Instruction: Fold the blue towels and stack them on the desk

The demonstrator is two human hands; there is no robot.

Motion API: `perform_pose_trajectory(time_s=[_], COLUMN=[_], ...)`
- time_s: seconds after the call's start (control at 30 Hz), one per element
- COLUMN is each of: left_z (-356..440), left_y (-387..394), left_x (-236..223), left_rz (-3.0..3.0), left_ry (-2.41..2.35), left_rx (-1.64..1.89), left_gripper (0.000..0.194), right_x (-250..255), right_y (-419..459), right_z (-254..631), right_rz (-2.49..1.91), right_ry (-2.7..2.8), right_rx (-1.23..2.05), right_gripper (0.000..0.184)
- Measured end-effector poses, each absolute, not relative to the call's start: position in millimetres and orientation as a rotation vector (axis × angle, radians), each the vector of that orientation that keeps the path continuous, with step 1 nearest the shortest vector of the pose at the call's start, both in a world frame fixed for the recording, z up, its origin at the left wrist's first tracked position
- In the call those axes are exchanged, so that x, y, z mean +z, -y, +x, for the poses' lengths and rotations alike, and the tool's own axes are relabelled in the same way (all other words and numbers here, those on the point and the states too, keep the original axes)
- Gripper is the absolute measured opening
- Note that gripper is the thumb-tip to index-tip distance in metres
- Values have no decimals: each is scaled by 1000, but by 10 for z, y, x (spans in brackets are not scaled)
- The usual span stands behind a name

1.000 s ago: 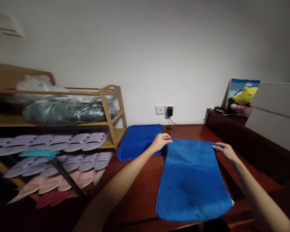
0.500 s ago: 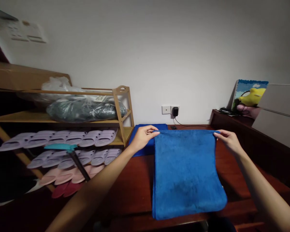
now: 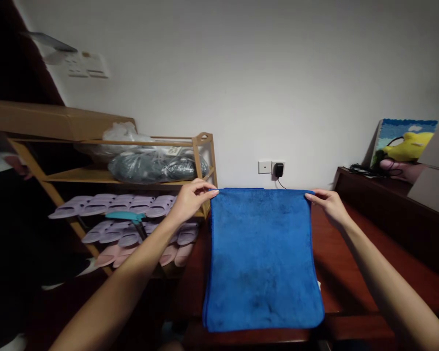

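Observation:
A blue towel (image 3: 263,258), folded in layers and marked with darker patches, hangs stretched between my hands above the reddish wooden table. My left hand (image 3: 193,201) pinches its upper left corner between thumb and fingers. At the upper right corner, my right hand (image 3: 329,204) grips the cloth the same way. The lower edge of the towel hangs near the table's front edge. Behind its top edge, a thin strip of another blue cloth (image 3: 243,188) shows; the towel hides the rest.
A wooden rack (image 3: 201,161) on the left holds plastic-wrapped bundles (image 3: 149,165) and rows of slippers (image 3: 104,202). A black plug (image 3: 278,169) sits in the wall socket. Right, a raised ledge (image 3: 351,183) bears cables and a picture (image 3: 402,141). A dark-clothed person (image 3: 14,234) stands far left.
My hands and the towel have shifted left and slightly up, now covering most of the blue cloth behind. The view has turned left, bringing a person into sight at the left edge.

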State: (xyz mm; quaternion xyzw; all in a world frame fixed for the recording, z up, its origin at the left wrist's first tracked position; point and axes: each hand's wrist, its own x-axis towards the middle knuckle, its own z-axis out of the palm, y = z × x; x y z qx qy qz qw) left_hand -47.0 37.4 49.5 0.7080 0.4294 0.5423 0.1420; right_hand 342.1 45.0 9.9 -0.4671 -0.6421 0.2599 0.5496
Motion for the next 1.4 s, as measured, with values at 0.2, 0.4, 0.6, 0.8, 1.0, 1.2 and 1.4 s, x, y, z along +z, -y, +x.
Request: perform_pose_trajectory(time_s=[0.2, 0.4, 0.6, 0.8, 1.0, 1.2, 1.4], left_z=[-555, -553, -605, -695, -615, -503, -477], left_y=[-495, -673, -946, -1061, -1281, -1652, -2051], left_x=[45, -393, -547, -537, -544, -628, -519], left_rz=[1605, 1224, 1177, 1227, 1218, 1129, 1025], left_ry=[-1373, -1360, -1242, -1133, -1142, -1112, -1144], left_rx=[1176, 1098, 1217, 1295, 1471, 1749, 1840], left_gripper=[23, 28, 30, 35, 27, 27, 16], right_x=[-329, -780, -1007, -1101, -1007, -920, -821], right_y=[-820, -1100, -1305, -1438, -1685, -2080, -2471], right_z=[3230, 3163, 3040, 2927, 2785, 2705, 2636], right_rz=[-1177, -1179, -1091, -997, -959, -923, -931], right_ry=[1461, 1350, 1249, 1178, 1134, 1095, 1083], right_rx=[1084, 1249, 1263, 1272, 1220, 1135, 1103], right_gripper=[39, 37, 33, 25, 20, 24, 27])
